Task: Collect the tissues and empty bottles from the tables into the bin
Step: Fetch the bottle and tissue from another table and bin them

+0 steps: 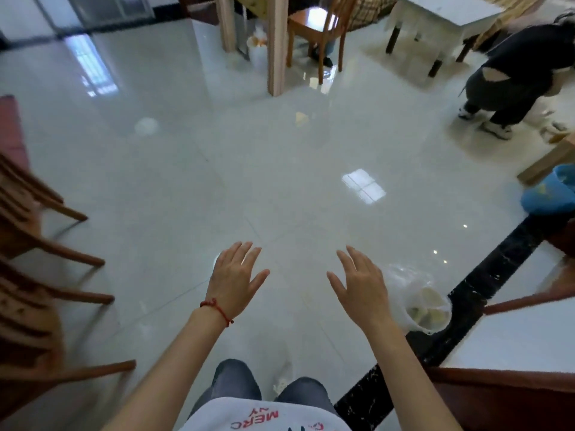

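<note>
The bin (426, 309), lined with a clear bag and holding some pale scraps, is seen on the floor just beside the right hand (361, 286), at the edge of a dark floor strip (485, 293). No tissue or bottle can be made out on any table top in view, so the things to be collected cannot be placed from here. A second, blue bin (547, 194) is seen at the right edge, under a table corner, and a white bag or bin (258, 49) is seen far off beside a table leg.

Nothing is held. Both hands are spread wide, fingers straight and apart, palms down over bare tile; the left hand (235, 279) is marked by a red cord (217, 309) at the wrist.

Several risks are judged from this. The bin could be knocked over by the right forearm or a foot, since it is light, bagged and close to the body. The glossy floor (186, 166) could be slippery underfoot. Chairs (37, 237) stand close on the left, their legs jutting into the walking path, so a trip is possible. Another person (513, 82) is bent over near the far right table, and a collision could follow if that side is approached without care. Rubbish could also be dropped in the wrong container, as more than one is present.
</note>
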A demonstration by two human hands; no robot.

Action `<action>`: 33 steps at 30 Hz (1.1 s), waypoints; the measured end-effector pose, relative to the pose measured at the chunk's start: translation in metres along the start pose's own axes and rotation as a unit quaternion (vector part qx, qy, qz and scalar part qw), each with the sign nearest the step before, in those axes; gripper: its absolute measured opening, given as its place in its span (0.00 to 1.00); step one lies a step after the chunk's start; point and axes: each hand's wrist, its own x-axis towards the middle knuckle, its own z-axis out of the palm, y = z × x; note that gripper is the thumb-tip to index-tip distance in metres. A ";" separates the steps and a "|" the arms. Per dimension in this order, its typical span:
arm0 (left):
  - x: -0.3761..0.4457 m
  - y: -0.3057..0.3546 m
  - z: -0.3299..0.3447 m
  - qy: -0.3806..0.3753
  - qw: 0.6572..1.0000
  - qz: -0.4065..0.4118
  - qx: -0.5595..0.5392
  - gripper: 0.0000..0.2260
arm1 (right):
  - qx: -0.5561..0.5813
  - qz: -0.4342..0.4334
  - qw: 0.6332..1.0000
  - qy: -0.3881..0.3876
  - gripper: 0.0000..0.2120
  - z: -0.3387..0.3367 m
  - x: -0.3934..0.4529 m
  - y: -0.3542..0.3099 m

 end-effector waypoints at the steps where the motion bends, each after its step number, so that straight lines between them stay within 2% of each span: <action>1: -0.001 -0.007 -0.002 0.007 1.000 -0.018 0.002 0.32 | 0.005 -0.020 1.000 -0.002 0.21 0.004 0.011 -0.005; 8: -0.003 -0.071 -0.017 0.051 0.989 -0.137 0.011 0.31 | 0.024 -0.149 0.988 -0.034 0.20 0.034 0.083 -0.062; 15: 0.019 -0.144 -0.030 0.064 0.972 -0.227 0.009 0.34 | 0.029 -0.231 0.970 -0.074 0.22 0.069 0.159 -0.124; 24: 0.099 -0.251 -0.073 0.064 0.965 -0.253 0.016 0.34 | 0.033 -0.234 0.966 -0.100 0.20 0.104 0.280 -0.206; 29: 0.148 -0.307 -0.091 0.066 0.965 -0.253 0.021 0.34 | 0.038 -0.227 0.965 -0.127 0.23 0.122 0.341 -0.245; 33: 0.194 -0.345 -0.097 0.069 0.961 -0.267 0.015 0.29 | 0.035 -0.235 0.961 -0.144 0.26 0.140 0.396 -0.269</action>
